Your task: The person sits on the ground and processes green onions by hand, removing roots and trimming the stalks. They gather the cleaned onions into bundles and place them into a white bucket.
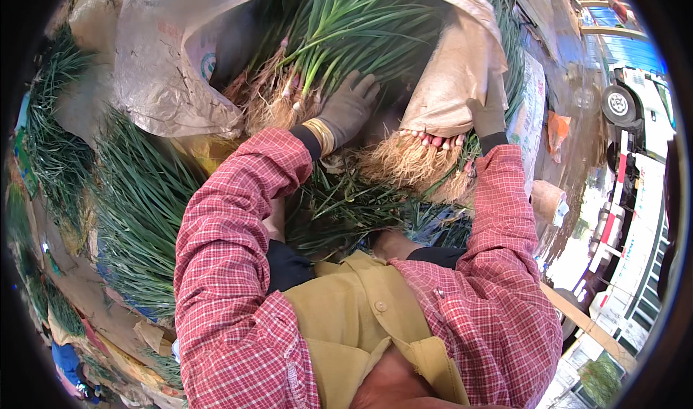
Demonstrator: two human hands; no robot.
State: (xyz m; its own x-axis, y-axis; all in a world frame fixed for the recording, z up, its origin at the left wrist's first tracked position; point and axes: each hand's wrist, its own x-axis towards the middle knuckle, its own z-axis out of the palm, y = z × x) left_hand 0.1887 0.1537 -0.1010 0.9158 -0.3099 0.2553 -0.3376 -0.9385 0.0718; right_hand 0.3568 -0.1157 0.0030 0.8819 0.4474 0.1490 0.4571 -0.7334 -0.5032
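My left hand [349, 108], in a grey-brown glove, reaches into the mouth of a large pale woven sack [162, 73]. Its fingers are apart beside the white bases of a loose bunch of green onions [325, 46]; the palm is hidden. My gloved right hand [488, 111] grips the folded right side of the sack [449, 78], thumb on the near face. Below that fold, a row of reddish-white onion bulbs [433, 139] shows, with a thick mat of tan roots [414, 162] hanging from it.
Long piles of green onions [141, 214] lie at my left. Loose green leaves [352, 203] cover the ground between my legs. Farther right are an orange scrap [557, 133], a wooden beam [590, 328] and a white truck [639, 100] on wet ground.
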